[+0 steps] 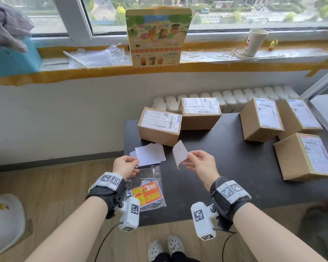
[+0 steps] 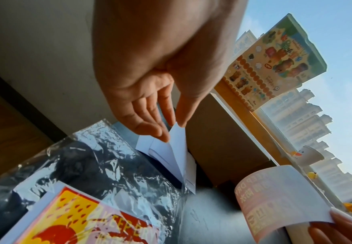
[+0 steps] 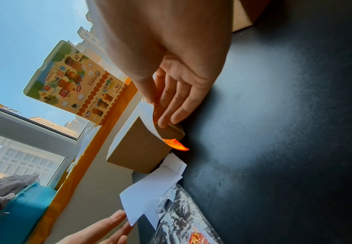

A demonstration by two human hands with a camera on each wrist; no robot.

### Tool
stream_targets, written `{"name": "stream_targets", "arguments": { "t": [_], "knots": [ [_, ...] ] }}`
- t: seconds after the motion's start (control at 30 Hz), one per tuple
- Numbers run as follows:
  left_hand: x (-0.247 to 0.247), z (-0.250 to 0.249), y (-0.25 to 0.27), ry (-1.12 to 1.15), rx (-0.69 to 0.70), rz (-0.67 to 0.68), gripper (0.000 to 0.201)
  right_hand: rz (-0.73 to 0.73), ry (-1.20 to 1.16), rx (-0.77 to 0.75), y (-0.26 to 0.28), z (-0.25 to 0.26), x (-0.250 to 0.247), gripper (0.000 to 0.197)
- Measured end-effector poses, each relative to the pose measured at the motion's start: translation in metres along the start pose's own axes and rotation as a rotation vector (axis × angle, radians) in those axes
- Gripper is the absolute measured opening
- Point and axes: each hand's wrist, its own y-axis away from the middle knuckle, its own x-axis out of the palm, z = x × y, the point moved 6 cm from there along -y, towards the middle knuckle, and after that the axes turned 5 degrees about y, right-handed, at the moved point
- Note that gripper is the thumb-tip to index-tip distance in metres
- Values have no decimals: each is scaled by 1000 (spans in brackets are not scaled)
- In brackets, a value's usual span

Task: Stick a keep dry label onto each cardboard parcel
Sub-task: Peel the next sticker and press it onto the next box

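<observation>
Right hand above black surface, grip pinching curled red-and-yellow keep dry label, white back uppermost, near front of nearest brown cardboard parcel. Left hand, grip pinching white backing paper beside that parcel. Clear plastic bag of labels nearer than parcel.

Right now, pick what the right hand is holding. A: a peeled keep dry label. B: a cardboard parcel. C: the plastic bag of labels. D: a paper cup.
A: the right hand pinches a curled keep dry label above the black table, with its red print showing in the left wrist view.
</observation>
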Motion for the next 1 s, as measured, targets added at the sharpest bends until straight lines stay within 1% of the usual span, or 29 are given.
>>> {"name": "stream_targets", "arguments": {
  "t": [0.07, 0.13, 0.17, 0.23, 0.37, 0.43, 0.53, 0.63, 0.73, 0.87, 1.0],
  "knots": [
    [-4, -4, 4, -12, 27, -48, 17, -1, 6, -20, 2, 2, -1, 10],
    [-6, -11, 12, -38, 65, -98, 13, -2, 18, -52, 6, 6, -2, 9],
    [-4, -15, 17, -45, 81, -101, 10, 1, 33, -71, 8, 8, -2, 9],
    [5, -24, 30, -24, 92, -38, 10, 10, 87, -110, 14, 12, -2, 10],
    [36, -44, 62, -29, 110, 169, 10, 7, 214, -222, 25, 21, 2, 14],
    [45, -53, 76, -24, 140, 214, 10, 1, 270, -276, 31, 26, 4, 11],
    [51, -60, 86, 27, 169, 211, 12, -7, 361, -363, 44, 33, 5, 9],
    [53, -65, 94, 89, 179, 183, 20, 5, 428, -423, 53, 37, 6, 11],
    [56, -67, 100, 92, 181, 195, 25, 2, 460, -478, 60, 39, 5, 12],
    [60, -69, 106, 70, 204, 216, 22, 3, 480, -541, 67, 42, 6, 10],
    [61, -70, 109, 17, 222, 225, 13, 8, 523, -563, 72, 42, 7, 8]
  ]
}}
